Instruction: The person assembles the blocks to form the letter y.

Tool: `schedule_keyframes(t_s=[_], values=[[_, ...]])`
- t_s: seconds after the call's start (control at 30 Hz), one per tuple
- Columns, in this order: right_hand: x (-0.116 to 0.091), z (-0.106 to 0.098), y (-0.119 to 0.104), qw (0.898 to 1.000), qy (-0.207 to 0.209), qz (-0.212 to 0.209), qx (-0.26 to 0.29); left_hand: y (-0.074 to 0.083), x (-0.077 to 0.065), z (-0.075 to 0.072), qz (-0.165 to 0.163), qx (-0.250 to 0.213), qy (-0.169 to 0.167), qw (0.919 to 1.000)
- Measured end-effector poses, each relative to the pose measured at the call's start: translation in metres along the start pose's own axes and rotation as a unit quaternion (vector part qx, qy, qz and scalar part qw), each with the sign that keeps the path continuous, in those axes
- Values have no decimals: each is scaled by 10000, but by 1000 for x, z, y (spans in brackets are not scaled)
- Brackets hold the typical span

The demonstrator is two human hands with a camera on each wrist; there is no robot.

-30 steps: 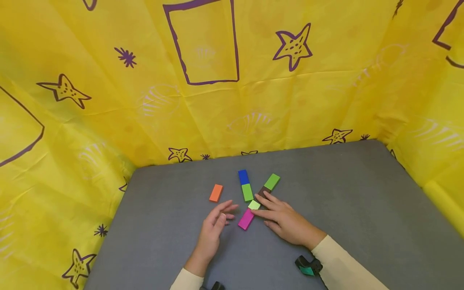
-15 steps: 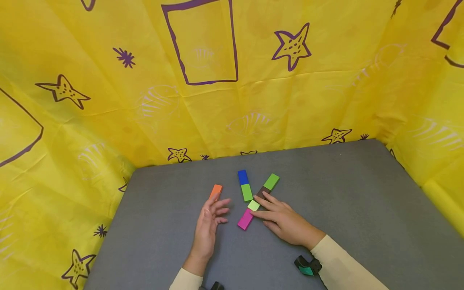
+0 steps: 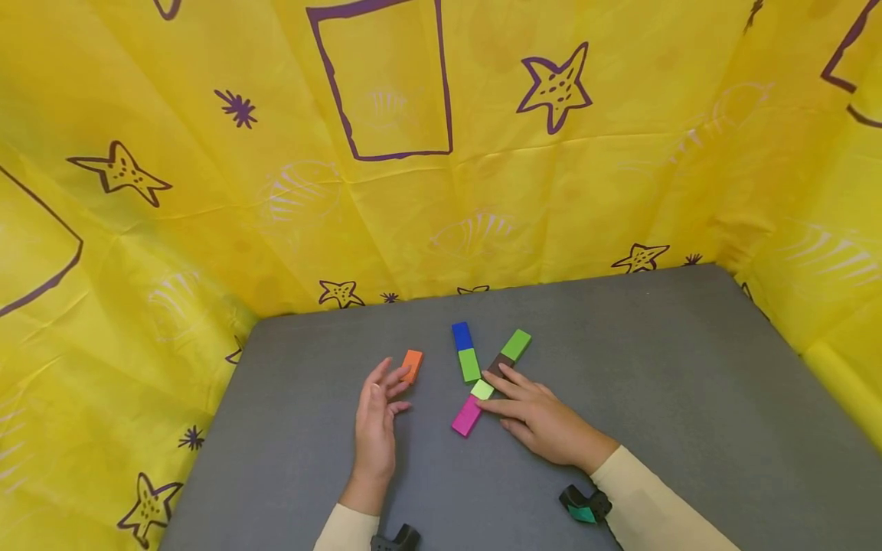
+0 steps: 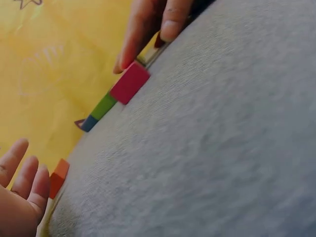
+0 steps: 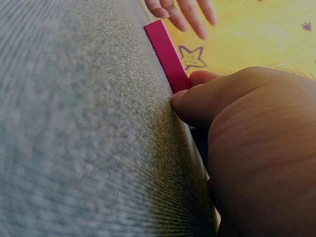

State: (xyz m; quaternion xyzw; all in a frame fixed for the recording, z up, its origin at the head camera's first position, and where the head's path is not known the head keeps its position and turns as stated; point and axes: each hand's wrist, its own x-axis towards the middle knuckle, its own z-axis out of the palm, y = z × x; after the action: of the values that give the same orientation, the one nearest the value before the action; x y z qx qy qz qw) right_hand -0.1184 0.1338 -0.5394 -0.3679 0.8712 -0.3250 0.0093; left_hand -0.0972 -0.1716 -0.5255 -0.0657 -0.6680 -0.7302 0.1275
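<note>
My left hand (image 3: 375,432) has its fingers loosely spread beside the orange block (image 3: 414,362). A fingertip overlaps that block's left edge in the head view; whether it touches, I cannot tell. My right hand (image 3: 551,425) lies with extended fingers over the block shape. One fingertip rests at the magenta block (image 3: 466,417), others at the dark brown block (image 3: 499,366). Between these lies a pale green block (image 3: 482,389). The magenta block also shows in the left wrist view, and in the right wrist view beside the right thumb (image 5: 190,103).
A green block (image 3: 517,344) extends the brown one. Another green block (image 3: 469,366) joins a blue block (image 3: 462,337), forming the other arm of a Y. Yellow patterned cloth (image 3: 413,214) rises behind the grey table (image 3: 620,344). Both wrists carry black devices.
My left hand has moved left, away from the magenta block and across to the orange block's left side. The right hand and the blocks stay in place.
</note>
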Motion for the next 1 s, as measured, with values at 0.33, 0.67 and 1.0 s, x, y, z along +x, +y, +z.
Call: schedule_keyframes(t_s=[0.33, 0.67, 1.0], values=[[0, 0, 0, 10000, -16, 8, 40, 4, 17, -15, -137, 106, 415, 9990], [2, 0, 0, 10000, -28, -1, 74, -9, 44, -17, -823, 922, 609, 9905], [2, 0, -1, 9999, -61, 57, 86, -21, 42, -16, -931, 2211, 299, 9703]])
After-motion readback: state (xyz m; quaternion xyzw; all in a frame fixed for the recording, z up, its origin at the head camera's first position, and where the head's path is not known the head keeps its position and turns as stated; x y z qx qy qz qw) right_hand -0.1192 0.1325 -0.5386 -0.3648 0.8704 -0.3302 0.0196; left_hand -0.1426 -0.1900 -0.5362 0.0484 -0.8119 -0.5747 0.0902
